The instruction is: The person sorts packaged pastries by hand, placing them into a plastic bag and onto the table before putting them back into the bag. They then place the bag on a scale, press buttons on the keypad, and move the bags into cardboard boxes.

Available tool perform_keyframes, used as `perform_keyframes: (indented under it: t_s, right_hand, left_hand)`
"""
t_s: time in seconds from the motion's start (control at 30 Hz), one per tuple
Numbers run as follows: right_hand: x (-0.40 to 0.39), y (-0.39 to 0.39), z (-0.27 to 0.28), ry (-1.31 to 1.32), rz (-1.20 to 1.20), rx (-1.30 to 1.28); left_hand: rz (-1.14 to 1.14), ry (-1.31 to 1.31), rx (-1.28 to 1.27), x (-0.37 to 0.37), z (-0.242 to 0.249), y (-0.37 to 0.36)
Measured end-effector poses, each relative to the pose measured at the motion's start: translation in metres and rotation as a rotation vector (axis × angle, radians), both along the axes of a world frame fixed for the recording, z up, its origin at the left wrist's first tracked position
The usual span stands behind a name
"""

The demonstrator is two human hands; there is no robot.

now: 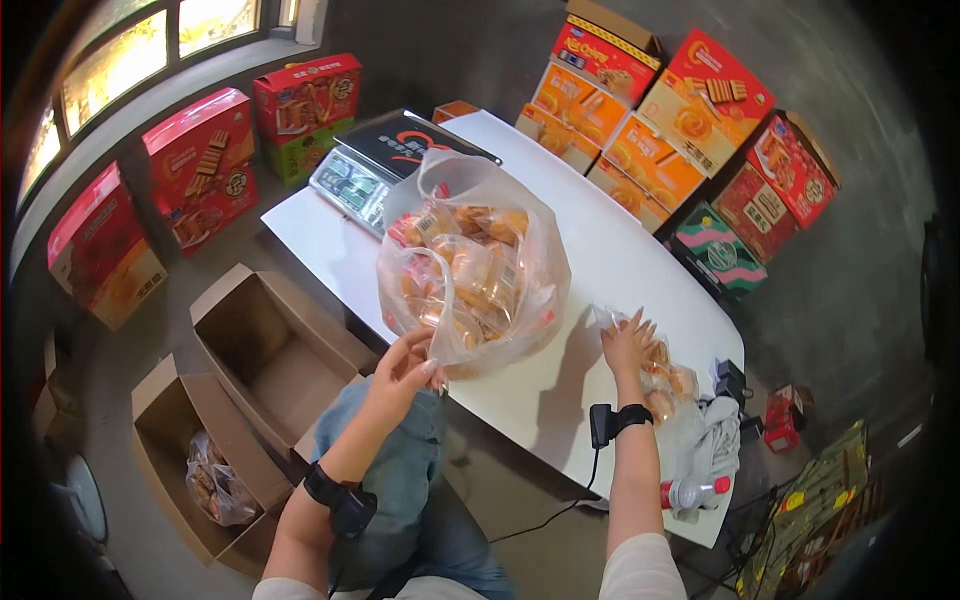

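Observation:
A large translucent plastic bag (475,260) full of wrapped, orange-brown snacks stands on the white table (590,250), partly over the digital scale (350,185). My left hand (407,368) grips the lower rim of this bag with thumb and fingers together. Over at the right, my right hand (627,340) is on several wrapped snacks (660,385) lying on the table, its fingers somewhat spread at the upper end of the group. Whether its fingers hold a packet is hard to make out.
Two open cardboard boxes (285,350) (165,425) stand on the floor at the left, the nearer with a bag of snacks (215,485). Snack cartons (690,115) stand along the table's far edge. A bottle (695,492) and crumpled plastic (712,440) lie at the right end.

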State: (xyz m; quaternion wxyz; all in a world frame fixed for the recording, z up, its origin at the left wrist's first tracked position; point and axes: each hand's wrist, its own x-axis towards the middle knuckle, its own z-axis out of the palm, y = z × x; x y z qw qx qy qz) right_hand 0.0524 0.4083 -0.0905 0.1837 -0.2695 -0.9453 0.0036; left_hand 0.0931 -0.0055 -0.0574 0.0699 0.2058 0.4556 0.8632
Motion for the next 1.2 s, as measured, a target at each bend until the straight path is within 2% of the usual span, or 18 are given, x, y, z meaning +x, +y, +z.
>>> perform_keyframes:
  t_s: [0.07, 0.13, 0.2, 0.23, 0.27, 0.33, 0.37, 0.43, 0.57, 0.7, 0.77, 0.8, 0.93, 1.0, 1.1, 1.13, 1.17, 1.2]
  right_hand:
    - [-0.006, 0.009, -0.008, -0.043, -0.078, -0.040]
    - [-0.004, 0.017, -0.026, -0.084, -0.058, -0.072]
    - [0.003, 0.021, -0.044, -0.099, -0.044, 0.047]
    - [0.003, 0.023, -0.055, 0.027, 0.042, 0.142]
    - [0.005, 0.025, -0.065, 0.030, 0.045, 0.141]
    - [0.007, 0.020, -0.070, 0.235, 0.248, 0.178]
    - [0.010, 0.018, -0.072, 0.235, 0.254, 0.182]
    - [0.032, -0.015, -0.058, 0.163, 0.269, 0.003]
    - [0.085, -0.095, -0.036, 0.152, 0.419, -0.017]
    - [0.132, -0.165, -0.047, 0.230, 0.514, -0.110]
    - [0.148, -0.199, -0.045, 0.178, 0.400, -0.078]
    - [0.150, -0.210, -0.042, 0.174, 0.427, -0.105]
    - [0.143, -0.208, -0.041, 0.217, 0.491, -0.348]
    - [0.136, -0.197, -0.045, 0.388, 0.518, -0.822]
    - [0.142, -0.182, -0.036, 0.442, 0.430, -1.015]
    - [0.142, -0.171, -0.046, 0.521, 0.443, -1.017]
    - [0.145, -0.170, -0.036, 0.561, 0.447, -1.180]
    - [0.148, -0.169, -0.028, 0.558, 0.461, -1.198]
  left_hand:
    - [-0.038, -0.039, -0.011, 0.000, 0.004, -0.003]
    - [-0.052, -0.035, -0.016, -0.001, 0.004, -0.006]
    - [-0.098, -0.041, -0.025, 0.001, 0.010, -0.008]
    - [-0.096, -0.038, -0.026, 0.000, 0.010, -0.008]
    - [-0.104, -0.022, -0.040, 0.000, 0.010, -0.009]
    - [-0.104, -0.005, -0.046, -0.001, 0.010, -0.011]
    - [-0.104, 0.013, -0.050, -0.002, 0.010, -0.011]
    - [-0.107, 0.025, -0.049, 0.000, 0.008, -0.011]
    - [-0.094, -0.003, -0.010, 0.000, 0.003, -0.006]
    - [-0.062, -0.024, 0.028, 0.001, -0.002, -0.004]
    - [-0.043, 0.000, -0.002, 0.001, 0.000, -0.006]
    - [-0.026, -0.001, -0.037, 0.003, 0.003, -0.006]
    - [0.049, 0.018, -0.027, 0.005, 0.006, -0.011]
    - [0.065, 0.010, -0.017, 0.005, 0.003, -0.014]
    - [0.110, -0.028, -0.055, 0.006, 0.001, -0.020]
    - [0.096, -0.039, -0.109, 0.006, 0.000, -0.025]
    - [0.109, -0.028, -0.127, 0.005, -0.001, -0.029]
    - [0.122, -0.017, -0.144, 0.005, -0.003, -0.030]
